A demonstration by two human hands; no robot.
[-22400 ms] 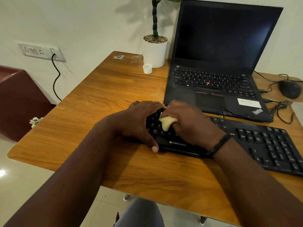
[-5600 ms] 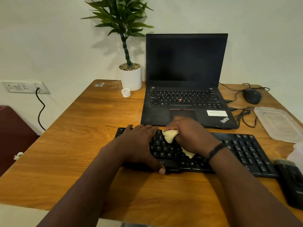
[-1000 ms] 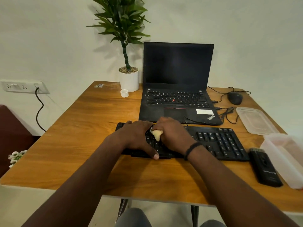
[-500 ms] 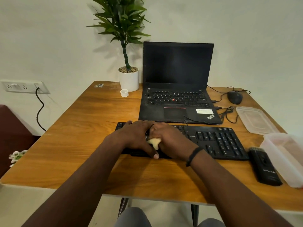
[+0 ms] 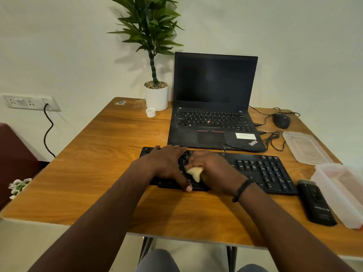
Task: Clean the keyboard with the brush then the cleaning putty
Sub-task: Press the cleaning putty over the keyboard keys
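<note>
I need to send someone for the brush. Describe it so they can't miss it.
Start at the black keyboard in front of the laptop. Just past its right end, near the table's front edge, lies the brush: a flat black block with short bristles at its far end. Its right-hand neighbour is a clear plastic tub.

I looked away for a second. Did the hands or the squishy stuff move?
The right hand keeps holding the putty and has slid it a little toward the keyboard's front edge. The left hand stayed pressed flat on the keys; the brush hasn't moved.
</note>
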